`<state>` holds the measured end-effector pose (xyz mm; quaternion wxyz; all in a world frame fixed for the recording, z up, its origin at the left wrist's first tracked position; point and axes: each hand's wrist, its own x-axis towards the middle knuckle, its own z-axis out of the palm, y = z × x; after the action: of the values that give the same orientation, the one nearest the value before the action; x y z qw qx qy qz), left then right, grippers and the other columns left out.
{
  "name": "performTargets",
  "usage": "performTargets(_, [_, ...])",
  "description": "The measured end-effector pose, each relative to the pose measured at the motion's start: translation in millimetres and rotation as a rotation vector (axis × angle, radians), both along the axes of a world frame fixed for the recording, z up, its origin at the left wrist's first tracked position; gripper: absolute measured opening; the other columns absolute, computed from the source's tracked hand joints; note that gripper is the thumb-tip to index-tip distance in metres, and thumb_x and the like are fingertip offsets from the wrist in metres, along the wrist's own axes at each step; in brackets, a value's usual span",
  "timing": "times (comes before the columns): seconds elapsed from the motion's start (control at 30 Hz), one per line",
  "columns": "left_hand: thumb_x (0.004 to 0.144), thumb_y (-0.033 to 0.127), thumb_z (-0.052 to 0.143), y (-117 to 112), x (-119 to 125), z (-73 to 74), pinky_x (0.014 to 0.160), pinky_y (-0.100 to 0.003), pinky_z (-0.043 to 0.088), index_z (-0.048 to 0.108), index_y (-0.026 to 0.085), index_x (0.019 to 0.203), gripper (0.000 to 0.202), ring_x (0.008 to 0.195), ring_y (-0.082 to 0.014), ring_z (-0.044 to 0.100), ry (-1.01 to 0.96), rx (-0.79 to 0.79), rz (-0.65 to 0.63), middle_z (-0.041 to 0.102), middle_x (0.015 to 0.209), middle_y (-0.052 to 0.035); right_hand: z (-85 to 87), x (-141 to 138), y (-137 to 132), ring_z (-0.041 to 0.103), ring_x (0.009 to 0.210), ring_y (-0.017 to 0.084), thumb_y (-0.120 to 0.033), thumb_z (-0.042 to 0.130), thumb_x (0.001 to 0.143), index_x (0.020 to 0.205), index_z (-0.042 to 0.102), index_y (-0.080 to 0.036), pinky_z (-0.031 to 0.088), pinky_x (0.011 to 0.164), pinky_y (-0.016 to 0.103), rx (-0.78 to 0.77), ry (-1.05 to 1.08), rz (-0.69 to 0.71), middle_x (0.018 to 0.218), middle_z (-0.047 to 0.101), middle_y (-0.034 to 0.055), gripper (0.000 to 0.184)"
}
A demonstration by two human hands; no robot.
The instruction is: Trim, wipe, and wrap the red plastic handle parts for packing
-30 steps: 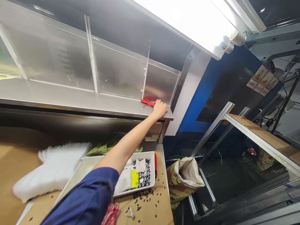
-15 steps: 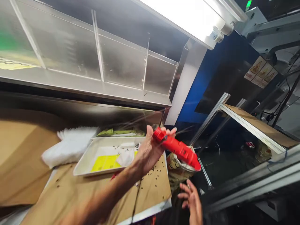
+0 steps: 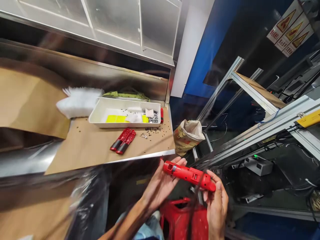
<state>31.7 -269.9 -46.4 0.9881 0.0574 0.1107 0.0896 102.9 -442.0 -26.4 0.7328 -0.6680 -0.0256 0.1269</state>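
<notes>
A long red plastic casing (image 3: 186, 174) with small slots and holes is held between my two hands, in front of the bench edge. My left hand (image 3: 160, 181) supports its left end, with the thumb against it and the fingers stretched out beneath. The right end is pinched between the thumb and fingers of my right hand (image 3: 218, 203). Two red-and-black pieces (image 3: 123, 140) of similar shape lie side by side on the brown-covered bench (image 3: 87, 146). Near them are a few small metal bits (image 3: 143, 136) and scattered small black parts (image 3: 152, 130).
A white tray (image 3: 120, 125) with yellow paper and small dark parts sits on the bench. White foam packaging (image 3: 80, 103) lies to its left. An open sack (image 3: 186, 140) stands off the bench's right end. A red stool (image 3: 185, 218) is below my hands; metal framing (image 3: 260, 123) runs along the right.
The casing has come down and towards me, away from over the bench. My right hand, earlier apart from it, now grips its right end. The view has tilted downward.
</notes>
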Motion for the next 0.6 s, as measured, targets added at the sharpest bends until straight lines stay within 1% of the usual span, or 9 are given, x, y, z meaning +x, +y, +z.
performTargets(0.07, [0.098, 0.052, 0.041, -8.7, -13.6, -4.4, 0.12, -0.038, 0.025, 0.065, 0.015, 0.129, 0.054, 0.14, -0.0247, 0.043, -0.035, 0.051, -0.076, 0.059, 0.14, -0.0123, 5.0, -4.2, -8.5, 0.046, 0.045, 0.01, -0.068, 0.054, 0.086, 0.116, 0.066, -0.015, 0.035, 0.043, 0.021, -0.017, -0.006, -0.014, 0.059, 0.06, -0.0015, 0.063])
performTargets(0.1, [0.097, 0.054, 0.042, -12.0, -19.7, -5.1, 0.121, -0.04, 0.023, 0.062, 0.015, 0.132, 0.055, 0.14, -0.0262, 0.043, -0.045, 0.072, -0.111, 0.057, 0.142, -0.0128, 7.3, -5.8, -11.3, 0.046, 0.045, 0.01, -0.069, 0.054, 0.085, 0.114, 0.067, -0.015, 0.034, 0.044, 0.021, -0.023, -0.01, -0.02, 0.058, 0.06, -0.0014, 0.062])
performTargets(0.17, [0.096, 0.055, 0.044, -16.6, -30.6, -3.9, 0.12, -0.044, 0.024, 0.062, 0.014, 0.132, 0.057, 0.135, -0.0288, 0.049, -0.056, 0.105, -0.164, 0.058, 0.141, -0.014, 11.1, -7.9, -13.4, 0.045, 0.044, 0.009, -0.069, 0.054, 0.085, 0.108, 0.068, -0.014, 0.032, 0.043, 0.021, -0.031, -0.025, -0.031, 0.058, 0.06, -0.0014, 0.06])
performTargets(0.27, [0.096, 0.055, 0.044, -17.2, -44.9, -1.2, 0.114, -0.047, 0.033, 0.064, 0.013, 0.13, 0.058, 0.124, -0.0303, 0.059, -0.059, 0.147, -0.226, 0.063, 0.133, -0.0155, 14.1, -8.7, -7.9, 0.042, 0.042, 0.009, -0.068, 0.05, 0.088, 0.101, 0.068, -0.015, 0.029, 0.043, 0.022, -0.038, -0.079, -0.025, 0.054, 0.055, -0.0033, 0.057])
performTargets(0.33, [0.095, 0.057, 0.043, -13.0, -54.2, -2.3, 0.108, -0.046, 0.039, 0.067, 0.013, 0.125, 0.058, 0.119, -0.0301, 0.062, -0.051, 0.167, -0.267, 0.067, 0.128, -0.0158, 14.1, -8.4, 1.2, 0.04, 0.042, 0.009, -0.07, 0.044, 0.09, 0.097, 0.066, -0.015, 0.028, 0.043, 0.023, -0.054, -0.128, 0.001, 0.053, 0.052, -0.0044, 0.059])
performTargets(0.43, [0.095, 0.06, 0.041, -2.0, -68.8, -9.1, 0.096, -0.041, 0.047, 0.069, 0.011, 0.12, 0.061, 0.112, -0.03, 0.066, -0.033, 0.195, -0.294, 0.069, 0.123, -0.0177, 11.6, -8.0, 20.2, 0.039, 0.044, 0.01, -0.075, 0.035, 0.09, 0.09, 0.064, -0.017, 0.027, 0.044, 0.024, -0.095, -0.181, 0.05, 0.052, 0.049, -0.0049, 0.065])
performTargets(0.53, [0.095, 0.06, 0.039, 11.2, -83.1, -17.7, 0.082, -0.032, 0.053, 0.066, 0.008, 0.124, 0.065, 0.104, -0.0274, 0.07, -0.037, 0.199, -0.318, 0.067, 0.125, -0.0206, 8.5, -8.1, 41.7, 0.038, 0.043, 0.01, -0.078, 0.029, 0.09, 0.078, 0.06, -0.018, 0.026, 0.045, 0.025, -0.124, -0.209, 0.097, 0.051, 0.045, -0.0053, 0.068])
performTargets(0.6, [0.096, 0.059, 0.037, 20.0, -91.9, -22.4, 0.075, -0.027, 0.054, 0.065, 0.006, 0.125, 0.066, 0.097, -0.0238, 0.072, -0.047, 0.168, -0.332, 0.067, 0.124, -0.0222, 7.1, -7.8, 55.8, 0.036, 0.043, 0.01, -0.077, 0.03, 0.09, 0.073, 0.057, -0.019, 0.026, 0.045, 0.025, -0.124, -0.205, 0.141, 0.051, 0.043, -0.0052, 0.067])
